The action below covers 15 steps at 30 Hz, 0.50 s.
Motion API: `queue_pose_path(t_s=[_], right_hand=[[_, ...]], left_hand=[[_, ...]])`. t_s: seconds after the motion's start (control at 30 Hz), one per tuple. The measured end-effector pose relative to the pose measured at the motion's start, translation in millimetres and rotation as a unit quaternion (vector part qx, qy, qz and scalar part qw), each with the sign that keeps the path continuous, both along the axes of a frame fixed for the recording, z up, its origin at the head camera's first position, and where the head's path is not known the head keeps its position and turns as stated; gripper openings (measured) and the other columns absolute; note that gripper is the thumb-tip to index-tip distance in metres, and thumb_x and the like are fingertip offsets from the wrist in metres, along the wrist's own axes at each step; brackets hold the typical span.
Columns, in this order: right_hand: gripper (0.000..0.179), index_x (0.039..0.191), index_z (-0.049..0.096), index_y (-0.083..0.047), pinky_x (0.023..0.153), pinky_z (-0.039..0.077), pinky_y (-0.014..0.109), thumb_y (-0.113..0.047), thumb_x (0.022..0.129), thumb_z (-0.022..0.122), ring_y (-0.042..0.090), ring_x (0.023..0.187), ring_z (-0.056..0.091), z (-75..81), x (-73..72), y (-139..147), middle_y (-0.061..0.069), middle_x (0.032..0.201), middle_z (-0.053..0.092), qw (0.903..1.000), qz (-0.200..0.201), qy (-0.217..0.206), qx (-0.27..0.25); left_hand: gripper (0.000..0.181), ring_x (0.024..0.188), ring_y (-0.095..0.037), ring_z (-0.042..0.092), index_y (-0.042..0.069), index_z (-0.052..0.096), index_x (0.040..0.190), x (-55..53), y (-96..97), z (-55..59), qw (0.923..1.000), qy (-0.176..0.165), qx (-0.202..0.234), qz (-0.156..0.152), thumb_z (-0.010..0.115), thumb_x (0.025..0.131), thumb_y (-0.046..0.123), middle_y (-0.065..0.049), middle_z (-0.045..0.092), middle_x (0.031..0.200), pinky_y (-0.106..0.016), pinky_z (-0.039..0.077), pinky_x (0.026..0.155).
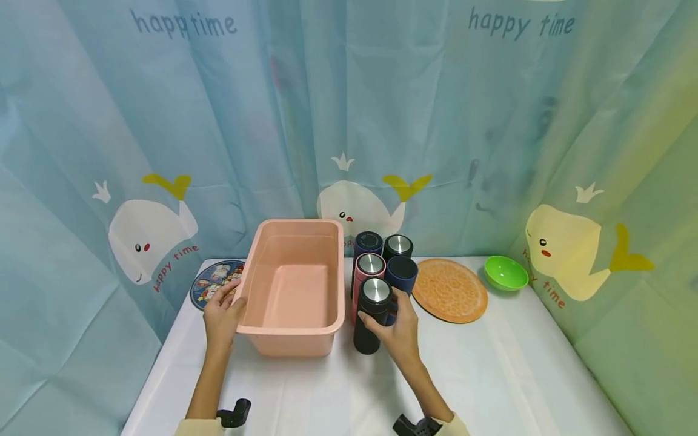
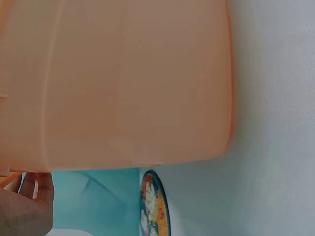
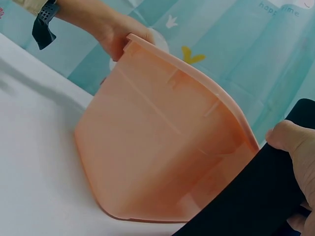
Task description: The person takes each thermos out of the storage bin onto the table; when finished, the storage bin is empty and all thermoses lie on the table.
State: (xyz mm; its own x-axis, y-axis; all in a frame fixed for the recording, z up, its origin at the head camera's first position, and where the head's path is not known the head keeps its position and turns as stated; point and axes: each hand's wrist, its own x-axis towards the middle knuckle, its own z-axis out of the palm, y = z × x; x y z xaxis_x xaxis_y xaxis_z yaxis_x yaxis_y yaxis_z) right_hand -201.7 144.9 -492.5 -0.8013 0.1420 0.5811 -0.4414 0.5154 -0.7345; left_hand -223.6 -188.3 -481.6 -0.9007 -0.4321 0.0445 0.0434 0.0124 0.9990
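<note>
A pink plastic bin (image 1: 294, 332), empty inside, stands on the white table. My left hand (image 1: 222, 315) grips its left rim, and the left wrist view shows the bin's outer wall (image 2: 138, 88) with the fingers at its edge. With thumb and fingers my right hand (image 1: 400, 330) holds a black thermos bottle (image 1: 367, 330), upright with a silver lid, just right of the bin. Behind it cluster a pink bottle (image 1: 360, 280), a blue bottle (image 1: 402, 274), a dark blue bottle (image 1: 368, 241) and a black silver-lidded bottle (image 1: 398, 244). In the right wrist view the black bottle (image 3: 246, 191) overlaps the bin.
A round orange mat (image 1: 452, 290) lies right of the bottles, with a green bowl (image 1: 506, 273) beyond it. Partly behind my left hand lies a round patterned mat (image 1: 209, 281). A blue curtain (image 1: 382, 109) hangs along the table's back edge.
</note>
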Motion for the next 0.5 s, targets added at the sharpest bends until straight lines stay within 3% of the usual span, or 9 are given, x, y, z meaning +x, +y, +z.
queue_pose_path(t_s=[0.5], right_hand=[[0.071,0.124,0.056,-0.003,0.081,0.058,0.04,-0.022,0.065,0.091,0.02,0.102,0.061,-1.8,1.1,-2.4,0.009,0.113,0.062,1.0,-0.006,0.002,-0.001]], left_hand=[[0.044,0.094,0.006,0.06,0.003,0.059,0.131,-0.5,-1.1,-0.7,1.0,-0.003,0.006,0.001,0.062,0.087,-0.003,-0.022,0.058,0.13,-0.009,0.051,0.072]])
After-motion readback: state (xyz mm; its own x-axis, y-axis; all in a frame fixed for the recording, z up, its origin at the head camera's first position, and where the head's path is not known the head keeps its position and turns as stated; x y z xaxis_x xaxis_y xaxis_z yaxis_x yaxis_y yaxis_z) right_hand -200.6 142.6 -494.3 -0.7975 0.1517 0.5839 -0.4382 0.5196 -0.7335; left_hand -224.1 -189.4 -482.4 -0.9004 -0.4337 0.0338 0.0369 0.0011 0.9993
